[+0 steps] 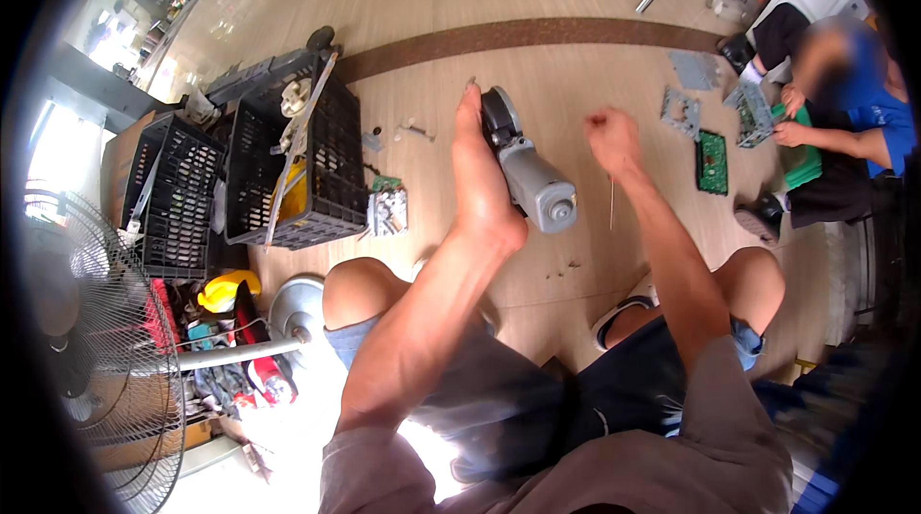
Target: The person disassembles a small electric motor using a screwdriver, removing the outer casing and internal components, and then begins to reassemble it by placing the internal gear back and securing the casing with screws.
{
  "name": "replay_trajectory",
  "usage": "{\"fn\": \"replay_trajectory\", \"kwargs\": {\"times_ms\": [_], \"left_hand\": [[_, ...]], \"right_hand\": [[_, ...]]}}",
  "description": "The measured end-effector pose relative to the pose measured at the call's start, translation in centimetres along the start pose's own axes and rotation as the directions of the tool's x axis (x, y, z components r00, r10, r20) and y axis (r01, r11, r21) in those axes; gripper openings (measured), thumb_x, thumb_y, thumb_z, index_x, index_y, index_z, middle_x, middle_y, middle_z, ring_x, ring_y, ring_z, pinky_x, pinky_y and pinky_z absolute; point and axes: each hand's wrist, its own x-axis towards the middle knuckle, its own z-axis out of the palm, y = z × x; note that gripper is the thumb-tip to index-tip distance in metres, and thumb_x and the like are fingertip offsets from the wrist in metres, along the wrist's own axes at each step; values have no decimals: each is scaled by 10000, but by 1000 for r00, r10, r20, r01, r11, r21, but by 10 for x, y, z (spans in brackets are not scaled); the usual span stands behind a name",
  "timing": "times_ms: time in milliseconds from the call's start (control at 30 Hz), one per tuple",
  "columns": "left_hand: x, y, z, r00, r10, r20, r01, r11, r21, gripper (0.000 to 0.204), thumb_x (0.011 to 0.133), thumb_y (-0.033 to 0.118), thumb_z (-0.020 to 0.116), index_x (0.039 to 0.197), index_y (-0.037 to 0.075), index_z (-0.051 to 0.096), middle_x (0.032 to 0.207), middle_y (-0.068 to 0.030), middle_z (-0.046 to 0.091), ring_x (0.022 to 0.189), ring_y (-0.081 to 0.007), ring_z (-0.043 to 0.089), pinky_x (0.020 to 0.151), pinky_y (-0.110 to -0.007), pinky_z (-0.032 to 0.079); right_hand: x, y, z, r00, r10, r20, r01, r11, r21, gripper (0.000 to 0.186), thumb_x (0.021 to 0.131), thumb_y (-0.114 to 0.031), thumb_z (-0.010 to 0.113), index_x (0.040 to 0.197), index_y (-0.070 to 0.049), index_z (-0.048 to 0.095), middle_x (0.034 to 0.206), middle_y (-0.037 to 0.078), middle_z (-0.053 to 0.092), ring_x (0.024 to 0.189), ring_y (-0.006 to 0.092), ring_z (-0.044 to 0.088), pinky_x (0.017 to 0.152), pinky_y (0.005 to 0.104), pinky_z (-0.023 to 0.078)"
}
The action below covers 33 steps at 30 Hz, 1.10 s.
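Note:
My left hand [480, 168] grips a silver cylindrical motor [539, 186] with a black, rounded housing [499, 116] at its upper end, held above the tiled floor [528, 53] in the middle of the view. My right hand [611, 140], to the right of the motor and apart from it, is closed on a thin rod [612, 207] that points down from it; whatever part is inside the fist is hidden. Several small screws or bits [566, 269] lie on the floor below the motor.
Black crates [327, 192] stand at left, beside a wire-cage fan [96, 341], a yellow object [223, 291] and clutter. Small parts [389, 207] lie near the crates. At right, a seated person in blue [883, 116] handles a metal chassis [751, 114] near a green circuit board [711, 164] and metal plates [681, 111].

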Motion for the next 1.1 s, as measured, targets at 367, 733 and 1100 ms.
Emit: {"fn": "replay_trajectory", "kwargs": {"times_ms": [367,733,1100], "left_hand": [[-16,-11,9,998,1,69,-10,993,121,427,953,608,496,974,185,548,844,45,485,779,-101,481,691,-295,419],[-11,-29,3,992,-24,123,-5,972,236,493,961,629,435,969,151,559,896,-37,584,841,-164,608,709,-351,507],[-11,-27,11,991,-39,127,8,972,234,536,971,613,414,964,105,582,884,-76,628,834,-192,627,721,-356,521]], "right_hand": [[-35,-177,-169,745,-292,600,-3,898,441,98,910,-127,711,966,-48,699,731,-7,630,482,34,496,392,209,399],[-51,-143,-143,732,-394,556,-76,764,641,96,882,-64,710,970,-24,714,852,6,659,657,66,558,586,231,450],[-46,-146,-146,738,-290,609,-180,786,592,119,876,-52,716,986,-8,712,829,26,679,701,73,583,627,235,478]]}}
